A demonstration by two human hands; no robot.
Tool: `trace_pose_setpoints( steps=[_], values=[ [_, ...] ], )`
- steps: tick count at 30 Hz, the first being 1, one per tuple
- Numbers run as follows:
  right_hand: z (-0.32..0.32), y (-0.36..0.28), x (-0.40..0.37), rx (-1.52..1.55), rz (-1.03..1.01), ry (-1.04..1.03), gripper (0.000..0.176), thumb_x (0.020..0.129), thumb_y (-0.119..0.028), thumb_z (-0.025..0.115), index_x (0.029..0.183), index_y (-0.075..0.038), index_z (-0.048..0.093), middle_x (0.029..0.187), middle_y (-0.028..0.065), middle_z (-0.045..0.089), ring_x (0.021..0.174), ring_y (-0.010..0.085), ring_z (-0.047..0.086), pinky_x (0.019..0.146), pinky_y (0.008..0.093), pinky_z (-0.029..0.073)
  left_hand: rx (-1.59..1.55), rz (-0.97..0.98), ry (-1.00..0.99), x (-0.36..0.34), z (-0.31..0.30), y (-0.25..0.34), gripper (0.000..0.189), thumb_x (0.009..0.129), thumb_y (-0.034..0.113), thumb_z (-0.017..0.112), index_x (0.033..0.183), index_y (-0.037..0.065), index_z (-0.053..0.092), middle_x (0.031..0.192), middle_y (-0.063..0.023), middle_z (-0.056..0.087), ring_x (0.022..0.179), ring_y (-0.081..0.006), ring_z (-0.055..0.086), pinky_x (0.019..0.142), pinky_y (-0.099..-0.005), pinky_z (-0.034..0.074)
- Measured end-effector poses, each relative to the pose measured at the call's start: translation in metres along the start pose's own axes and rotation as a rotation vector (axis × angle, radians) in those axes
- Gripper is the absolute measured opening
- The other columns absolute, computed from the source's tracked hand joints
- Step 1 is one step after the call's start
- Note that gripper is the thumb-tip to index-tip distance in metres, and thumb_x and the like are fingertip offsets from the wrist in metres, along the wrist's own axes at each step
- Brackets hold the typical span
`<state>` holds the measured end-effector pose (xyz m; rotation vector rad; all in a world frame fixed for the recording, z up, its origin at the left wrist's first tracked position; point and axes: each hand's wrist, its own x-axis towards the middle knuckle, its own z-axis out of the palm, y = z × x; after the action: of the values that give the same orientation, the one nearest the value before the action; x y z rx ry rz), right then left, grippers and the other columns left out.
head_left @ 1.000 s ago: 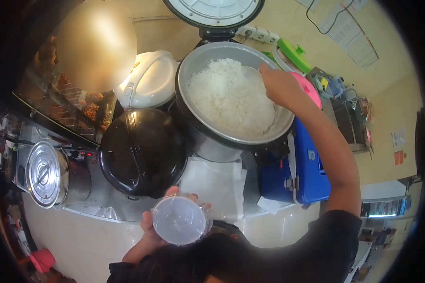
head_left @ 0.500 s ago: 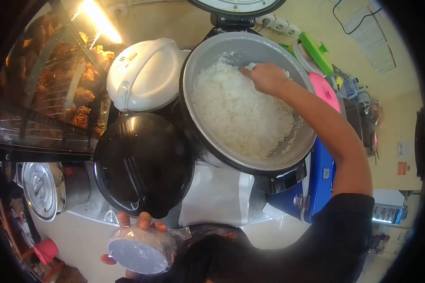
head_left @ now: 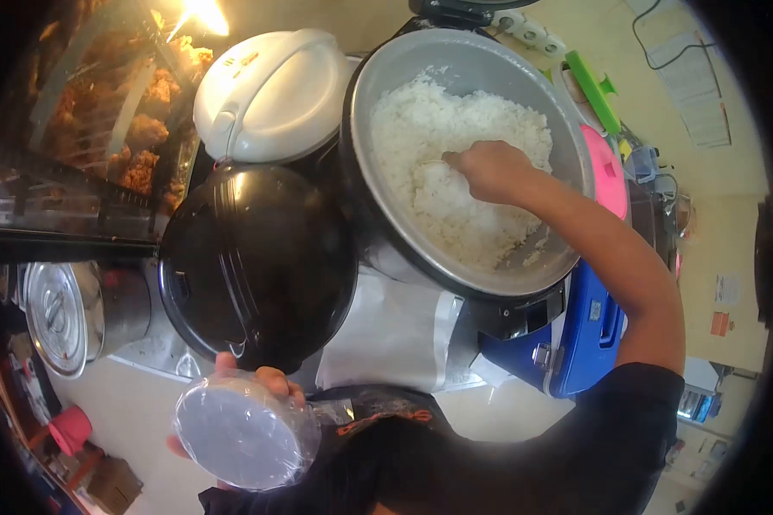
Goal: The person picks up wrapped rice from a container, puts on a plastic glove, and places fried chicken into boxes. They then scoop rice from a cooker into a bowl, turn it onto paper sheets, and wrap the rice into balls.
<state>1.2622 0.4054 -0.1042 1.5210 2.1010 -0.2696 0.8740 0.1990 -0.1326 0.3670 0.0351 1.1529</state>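
My right hand (head_left: 489,172) is over the rice (head_left: 438,120) inside a large round cooker pot (head_left: 386,193). Its fingers are closed round something light and thin-edged, which is mostly hidden against the rice and too unclear to name. At the lower left, my left hand (head_left: 270,382) grips a round white container (head_left: 240,433) wrapped in clear plastic. The fingertips show along the container's upper edge, and its flat round face is turned up toward the camera.
Left of the pot are a white-lidded cooker (head_left: 275,94) and a black-lidded one (head_left: 258,266). Fried food (head_left: 146,133) sits in a lit glass case. A steel pot (head_left: 56,318), a blue cooler box (head_left: 588,326) and a pink lid (head_left: 605,172) surround the work area.
My right hand has moved down from the upper part of the rice to its middle. The container in my left hand has shifted slightly left. The whole view has shifted a little.
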Motion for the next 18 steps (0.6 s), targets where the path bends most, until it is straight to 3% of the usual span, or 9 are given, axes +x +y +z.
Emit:
trace_pose_setpoints(
  steps=[8, 9, 11, 12, 13, 15, 18],
  values=[
    [-0.023, -0.052, -0.055, 0.253, -0.219, 0.005, 0.046, 0.082, 0.000, 0.056, 0.125, -0.009, 0.068, 0.085, 0.0220, 0.069, 0.082, 0.0378, 0.068, 0.074, 0.0467, 0.052, -0.027, -0.043, 0.134, -0.018, 0.007, -0.009, 0.110, 0.076, 0.085, 0.054, 0.154, 0.011, 0.032, 0.108, -0.0295, 0.058, 0.101, -0.0401, 0.056, 0.077, -0.0436, 0.052],
    [-0.012, -0.046, -0.054, 0.373, -0.298, 0.017, 0.039, 0.084, 0.000, 0.056, 0.120, -0.006, 0.069, 0.080, 0.0194, 0.068, 0.077, 0.0343, 0.067, 0.071, 0.0447, 0.051, -0.095, -0.088, 0.222, -0.023, 0.009, -0.003, 0.114, 0.073, 0.084, 0.060, 0.155, 0.011, 0.028, 0.115, -0.0281, 0.056, 0.112, -0.0464, 0.053, 0.082, -0.0548, 0.054],
    [0.015, -0.017, -0.042, 0.600, -0.458, 0.061, 0.028, 0.087, 0.000, 0.055, 0.110, 0.000, 0.071, 0.069, 0.0142, 0.066, 0.065, 0.0272, 0.065, 0.064, 0.0405, 0.049, -0.262, -0.174, 0.254, -0.014, 0.032, 0.005, 0.113, 0.074, 0.082, 0.061, 0.155, 0.012, 0.027, 0.120, -0.0271, 0.054, 0.123, -0.0512, 0.046, 0.087, -0.0657, 0.050],
    [0.011, -0.010, -0.045, 0.677, -0.439, -0.018, 0.019, 0.089, -0.001, 0.055, 0.101, 0.000, 0.069, 0.066, 0.0103, 0.062, 0.061, 0.0222, 0.060, 0.060, 0.0373, 0.046, -0.345, -0.216, 0.267, -0.008, 0.042, 0.006, 0.112, 0.074, 0.081, 0.062, 0.155, 0.012, 0.026, 0.123, -0.0266, 0.052, 0.129, -0.0536, 0.042, 0.089, -0.0712, 0.048],
    [0.007, -0.004, -0.048, 0.750, -0.422, -0.098, 0.012, 0.090, -0.002, 0.055, 0.093, 0.000, 0.067, 0.062, 0.0064, 0.058, 0.057, 0.0172, 0.055, 0.056, 0.0340, 0.043, -0.315, -0.213, 0.240, -0.004, 0.047, 0.006, 0.108, 0.077, 0.076, 0.063, 0.155, 0.012, 0.024, 0.136, -0.0265, 0.046, 0.135, -0.0561, 0.035, 0.089, -0.0808, 0.043],
    [0.000, 0.007, -0.051, 0.875, -0.395, -0.203, 0.014, 0.092, -0.004, 0.056, 0.079, -0.002, 0.060, 0.058, 0.0005, 0.051, 0.051, 0.0094, 0.046, 0.049, 0.0285, 0.036, 0.086, -0.180, 0.322, 0.015, 0.068, 0.010, 0.104, 0.080, 0.074, 0.061, 0.155, 0.012, 0.024, 0.141, -0.0247, 0.044, 0.132, -0.0549, 0.040, 0.085, -0.0777, 0.047],
    [-0.008, 0.025, -0.063, 1.009, -0.324, -0.253, 0.026, 0.093, -0.007, 0.058, 0.068, -0.008, 0.050, 0.058, -0.0036, 0.046, 0.049, 0.0036, 0.037, 0.043, 0.0234, 0.026, 0.207, -0.169, 0.255, 0.067, 0.087, 0.007, 0.074, 0.097, 0.061, 0.045, 0.148, 0.010, 0.036, 0.138, -0.0174, 0.053, 0.119, -0.0425, 0.059, 0.076, -0.0633, 0.057]
  ],
)
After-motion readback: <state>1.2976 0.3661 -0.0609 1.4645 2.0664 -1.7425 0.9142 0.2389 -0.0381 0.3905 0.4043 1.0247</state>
